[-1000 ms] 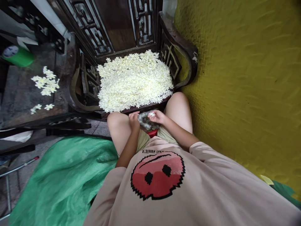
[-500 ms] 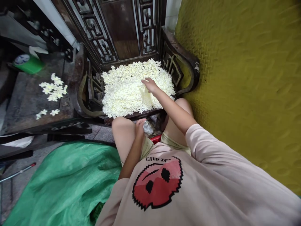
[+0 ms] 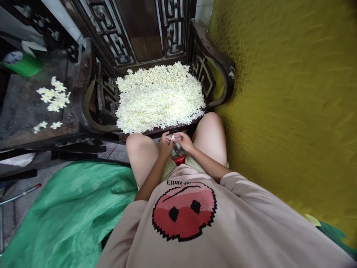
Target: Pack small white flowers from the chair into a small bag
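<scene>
A thick layer of white flowers (image 3: 158, 96) covers the seat of a dark carved wooden chair (image 3: 146, 44). Just in front of the seat's edge, between my knees, my two hands meet. My right hand (image 3: 183, 140) has its fingers pinched on a small white flower (image 3: 173, 137). The fingers of my left hand (image 3: 165, 144) are closed beside that flower; what they hold is too small to make out.
On a wooden table (image 3: 16, 111) at the left lie several loose white flowers (image 3: 52, 95) and a green roll (image 3: 22, 64). Green sheeting (image 3: 92, 197) spreads at the lower left. A yellow textured surface (image 3: 284, 96) rises on the right.
My right hand has come back from above the flowers on the seat to my left hand, with a small flower between its fingers. The view has shifted slightly.
</scene>
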A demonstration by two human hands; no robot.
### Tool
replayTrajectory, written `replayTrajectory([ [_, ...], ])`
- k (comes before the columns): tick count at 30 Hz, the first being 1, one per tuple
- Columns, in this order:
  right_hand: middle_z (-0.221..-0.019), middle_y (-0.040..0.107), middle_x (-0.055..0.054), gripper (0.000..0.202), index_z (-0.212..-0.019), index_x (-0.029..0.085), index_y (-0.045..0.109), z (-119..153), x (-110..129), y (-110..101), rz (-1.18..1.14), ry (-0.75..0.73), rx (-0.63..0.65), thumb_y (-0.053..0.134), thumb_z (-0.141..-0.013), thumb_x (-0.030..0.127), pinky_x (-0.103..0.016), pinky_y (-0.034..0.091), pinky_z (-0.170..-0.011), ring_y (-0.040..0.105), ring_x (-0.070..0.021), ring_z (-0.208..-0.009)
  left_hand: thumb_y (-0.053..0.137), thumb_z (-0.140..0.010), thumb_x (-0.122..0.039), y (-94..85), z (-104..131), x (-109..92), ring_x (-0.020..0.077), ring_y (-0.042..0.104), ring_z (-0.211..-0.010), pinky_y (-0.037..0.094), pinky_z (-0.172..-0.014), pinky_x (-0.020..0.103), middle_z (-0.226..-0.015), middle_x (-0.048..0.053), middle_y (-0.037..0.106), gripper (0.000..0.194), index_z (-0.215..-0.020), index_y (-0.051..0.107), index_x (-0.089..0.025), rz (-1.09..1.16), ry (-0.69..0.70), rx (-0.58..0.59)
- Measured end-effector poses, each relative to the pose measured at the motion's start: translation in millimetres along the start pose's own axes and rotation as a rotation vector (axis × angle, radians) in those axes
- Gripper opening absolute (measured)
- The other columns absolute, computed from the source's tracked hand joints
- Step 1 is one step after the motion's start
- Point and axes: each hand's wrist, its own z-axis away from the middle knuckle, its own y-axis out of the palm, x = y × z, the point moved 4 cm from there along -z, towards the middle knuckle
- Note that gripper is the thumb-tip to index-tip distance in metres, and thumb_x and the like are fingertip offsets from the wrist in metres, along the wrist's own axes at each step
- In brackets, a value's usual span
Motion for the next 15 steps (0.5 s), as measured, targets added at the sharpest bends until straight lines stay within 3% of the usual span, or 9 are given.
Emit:
replayTrajectory([
  [3, -0.077, 0.066, -0.001, 0.026, -0.079, 0.018, 0.061, 0.6, -2.9, 4.3, -0.067, 0.060, -0.070, 0.075, -0.058, 0.024, -0.028, 0.049, -0.076, 0.060, -0.0122, -0.071, 0.061, -0.069, -0.023, -1.7, -0.2, 3.9, 0.0116, 0.049, -0.066, 0.040, -0.066, 0.024, -0.075, 0.000, 0.057, 0.026, -0.095, 0.062, -0.020, 0.053, -0.043, -0.008],
  [6, -0.069, 0.065, 0.000, 0.019, -0.068, 0.017, 0.061, -0.8, -1.3, 5.1, -0.095, 0.079, -0.034, 0.075, -0.058, 0.024, -0.027, 0.048, -0.074, 0.061, -0.0128, -0.069, 0.064, -0.066, -0.025, -1.0, -0.4, 2.1, 0.0119, 0.050, -0.066, 0.041, -0.066, 0.024, -0.074, 0.000, 0.059, 0.018, -0.083, 0.064, -0.019, 0.109, -0.089, 0.013],
  [15, -0.064, 0.066, -0.002, 0.017, -0.062, 0.017, 0.065, -3.2, 6.4, 1.3, -0.003, 0.001, -0.043, 0.071, -0.064, 0.032, -0.026, 0.046, -0.066, 0.059, -0.0146, -0.063, 0.071, -0.055, -0.029, 4.2, -9.0, 15.9, 0.0114, 0.056, -0.066, 0.043, -0.068, 0.026, -0.070, 0.000, 0.061, 0.032, -0.083, 0.064, -0.016, 0.479, -0.295, 0.125],
])
